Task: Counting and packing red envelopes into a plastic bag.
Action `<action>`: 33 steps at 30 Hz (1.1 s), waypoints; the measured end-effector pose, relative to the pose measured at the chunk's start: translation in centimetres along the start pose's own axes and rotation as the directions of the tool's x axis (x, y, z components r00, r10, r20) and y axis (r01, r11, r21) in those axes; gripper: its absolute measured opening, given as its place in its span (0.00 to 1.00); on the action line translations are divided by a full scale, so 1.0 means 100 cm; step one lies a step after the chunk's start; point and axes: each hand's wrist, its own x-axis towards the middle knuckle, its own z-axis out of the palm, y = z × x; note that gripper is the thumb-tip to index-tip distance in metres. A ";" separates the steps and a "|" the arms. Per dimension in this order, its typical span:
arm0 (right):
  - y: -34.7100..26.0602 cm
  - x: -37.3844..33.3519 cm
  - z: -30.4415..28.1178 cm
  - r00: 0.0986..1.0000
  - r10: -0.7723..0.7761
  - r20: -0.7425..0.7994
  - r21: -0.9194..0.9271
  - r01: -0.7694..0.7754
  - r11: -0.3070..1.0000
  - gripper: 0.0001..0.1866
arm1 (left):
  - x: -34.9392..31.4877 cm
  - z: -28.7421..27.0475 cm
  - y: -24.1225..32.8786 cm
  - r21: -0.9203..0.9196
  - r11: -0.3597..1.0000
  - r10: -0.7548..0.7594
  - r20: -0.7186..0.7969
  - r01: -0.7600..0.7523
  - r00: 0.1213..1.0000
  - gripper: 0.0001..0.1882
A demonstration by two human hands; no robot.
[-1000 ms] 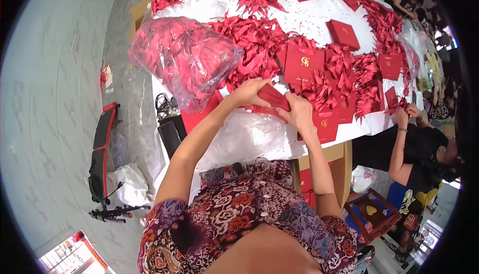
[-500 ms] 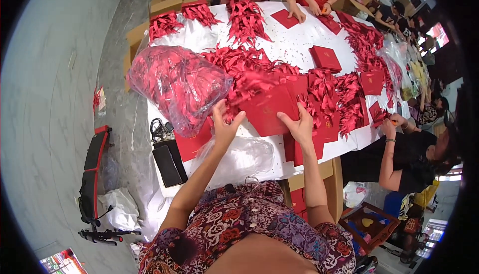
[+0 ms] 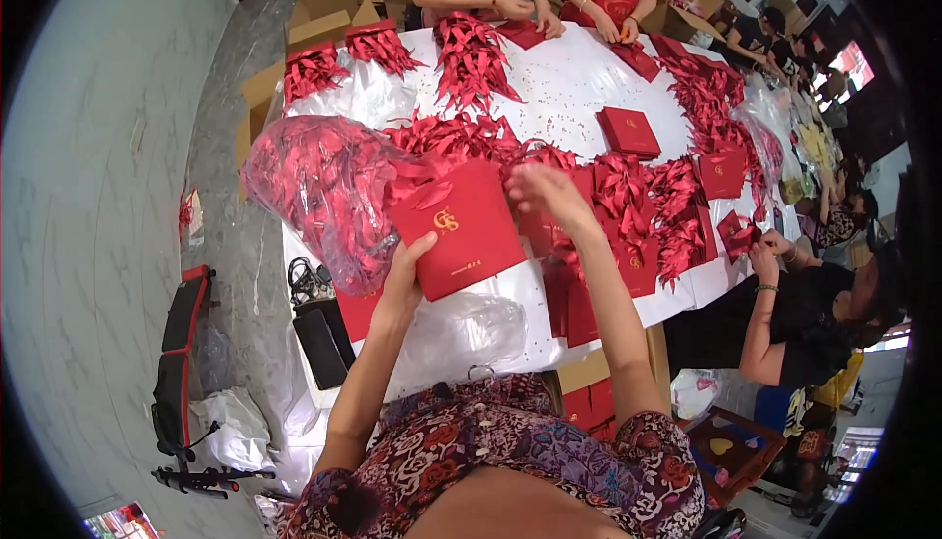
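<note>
My left hand (image 3: 400, 279) grips the lower left edge of a flat red gift bag (image 3: 476, 245), thumb on its front. The bag is tilted above the table, with gold print and a red ribbon at its top. Right of the bag, my right hand (image 3: 551, 196) is raised with fingers stretched and slightly blurred, holding nothing I can see. Beneath and beyond that hand lie more red bags (image 3: 636, 264) with loose ribbons. A clear plastic sack (image 3: 304, 181) full of red ribboned pieces stands left of my left hand.
A black wallet-like case (image 3: 324, 345) and dark cables (image 3: 309, 282) lie at the white table's (image 3: 549, 93) left edge. Farther back is a stack of red bags (image 3: 628, 134). Co-workers are across the table and at the right. An open carton (image 3: 589, 372) stands below the near edge.
My left hand has closed on a red gift bag and now holds it up to the left. My right hand has moved up and left, beside the bag. The view has shifted slightly.
</note>
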 end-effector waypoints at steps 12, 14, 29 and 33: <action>0.041 0.243 -0.047 0.762 -0.511 -0.398 -0.711 0.096 0.697 0.08 | -0.022 0.002 -0.017 -0.108 0.987 -0.141 -0.212 0.120 0.967 0.31; 0.046 0.263 -0.031 0.787 -0.479 -0.390 -0.710 0.074 0.700 0.10 | -0.029 -0.007 -0.021 -0.112 0.988 -0.134 -0.229 0.110 0.964 0.32; 0.085 0.333 -0.050 0.812 -0.363 -0.458 -0.760 -0.146 0.633 0.18 | -0.036 0.007 -0.027 -0.099 0.984 -0.172 -0.248 0.152 0.954 0.31; 0.083 0.327 -0.045 0.817 -0.386 -0.430 -0.805 -0.153 0.573 0.18 | -0.038 0.004 -0.029 -0.101 0.980 -0.191 -0.258 0.170 0.947 0.31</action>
